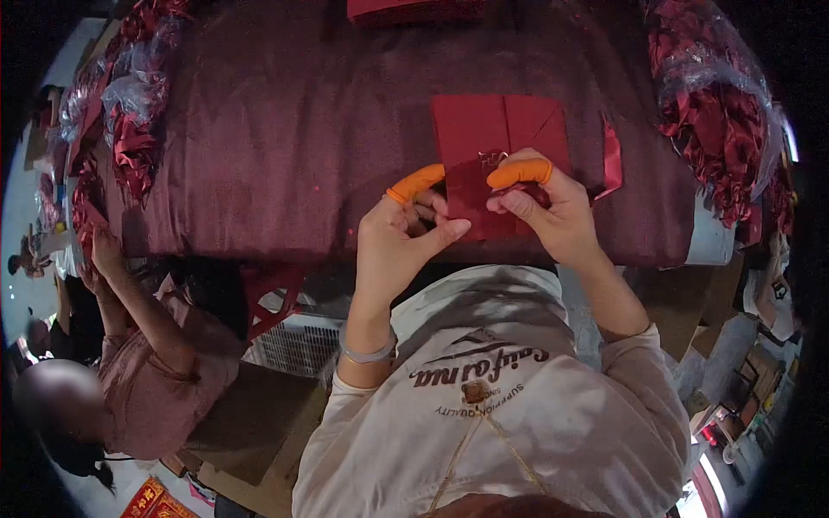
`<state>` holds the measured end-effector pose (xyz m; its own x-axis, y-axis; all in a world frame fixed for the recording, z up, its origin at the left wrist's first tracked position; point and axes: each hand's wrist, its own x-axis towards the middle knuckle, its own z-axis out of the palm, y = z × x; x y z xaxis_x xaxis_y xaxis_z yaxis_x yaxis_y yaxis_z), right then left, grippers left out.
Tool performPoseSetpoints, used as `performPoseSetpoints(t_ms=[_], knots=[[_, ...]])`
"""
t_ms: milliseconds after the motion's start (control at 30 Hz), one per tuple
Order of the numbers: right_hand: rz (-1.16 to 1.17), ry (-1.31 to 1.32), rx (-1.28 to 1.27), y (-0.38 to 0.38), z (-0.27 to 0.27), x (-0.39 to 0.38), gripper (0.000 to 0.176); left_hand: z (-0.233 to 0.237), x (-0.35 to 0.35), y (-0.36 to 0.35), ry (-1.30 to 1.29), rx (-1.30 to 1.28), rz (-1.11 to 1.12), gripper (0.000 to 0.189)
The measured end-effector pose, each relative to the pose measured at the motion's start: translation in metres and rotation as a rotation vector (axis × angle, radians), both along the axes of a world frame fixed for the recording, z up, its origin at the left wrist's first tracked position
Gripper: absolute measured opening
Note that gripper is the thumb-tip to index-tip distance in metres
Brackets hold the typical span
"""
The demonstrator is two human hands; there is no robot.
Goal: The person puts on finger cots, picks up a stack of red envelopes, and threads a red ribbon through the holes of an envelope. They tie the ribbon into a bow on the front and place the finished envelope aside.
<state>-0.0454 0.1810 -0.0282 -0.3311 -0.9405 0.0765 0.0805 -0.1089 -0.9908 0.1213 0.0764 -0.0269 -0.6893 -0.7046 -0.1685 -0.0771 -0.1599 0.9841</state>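
Observation:
A red folded paper piece [471, 121] with a small gold pattern is held up over the dark red cloth. My left hand [409, 217], an orange cover on its index finger, grips the paper's left edge between thumb and fingers. On the right, my right hand [546, 197] is closed at the paper's front face, its index finger also covered in orange. Some dark red material shows between its fingertips, too small to make out fully. A red ribbon strip [611, 157] lies on the cloth just right of the paper.
Bundles of red ribbon in clear plastic hang at the table's left [136, 112] and right [712, 112]. A red stack [414, 10] sits at the far edge. A co-worker [164, 345] is at the left, near a white crate [294, 347].

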Motion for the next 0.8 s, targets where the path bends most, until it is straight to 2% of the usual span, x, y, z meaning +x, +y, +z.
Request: performPoseSetpoints(t_ms=[67, 133, 167, 233, 267, 367, 433, 500, 567, 633, 667, 800], knots=[[0.0, -0.047, 0.02, 0.004, -0.001, 0.003, 0.013, 0.003, 0.001, 0.001, -0.029, 0.061, 0.019, 0.054], [-0.006, 0.089, -0.027, 0.002, 0.002, 0.002, 0.011, -0.003, 0.002, 0.001, 0.002, -0.034, 0.006, 0.054], [-0.018, 0.366, -0.12, -0.001, 0.002, 0.0, 0.012, -0.006, 0.002, -0.001, 0.023, -0.059, -0.017, 0.054], [-0.018, 0.3, -0.083, 0.001, 0.002, 0.005, 0.011, -0.006, 0.002, 0.002, 0.053, -0.017, 0.015, 0.053], [-0.052, 0.368, -0.111, -0.001, 0.001, 0.008, 0.012, 0.002, 0.002, 0.003, -0.008, -0.033, 0.009, 0.052], [-0.043, 0.485, -0.15, -0.005, -0.001, 0.01, 0.016, 0.001, 0.002, 0.002, 0.006, 0.029, 0.011, 0.051], [-0.074, 0.559, -0.131, -0.002, -0.011, 0.016, 0.018, 0.0, 0.003, 0.002, 0.045, -0.033, -0.023, 0.05], [-0.086, 0.57, -0.2, 0.0, -0.009, 0.018, 0.016, 0.0, 0.004, 0.001, -0.009, -0.054, -0.002, 0.05], [-0.081, 0.588, -0.217, -0.001, -0.008, 0.017, 0.02, 0.001, 0.003, 0.003, 0.02, -0.063, -0.015, 0.051], [-0.067, 0.615, -0.34, -0.003, -0.012, 0.017, 0.019, -0.005, 0.004, 0.003, 0.049, -0.108, 0.01, 0.052], [-0.104, 0.703, -0.386, -0.002, -0.011, 0.018, 0.02, -0.006, 0.005, 0.003, 0.065, -0.073, 0.004, 0.053], [-0.082, 0.742, -0.364, -0.001, -0.011, 0.016, 0.019, -0.01, 0.006, 0.002, 0.124, -0.06, -0.013, 0.053]])
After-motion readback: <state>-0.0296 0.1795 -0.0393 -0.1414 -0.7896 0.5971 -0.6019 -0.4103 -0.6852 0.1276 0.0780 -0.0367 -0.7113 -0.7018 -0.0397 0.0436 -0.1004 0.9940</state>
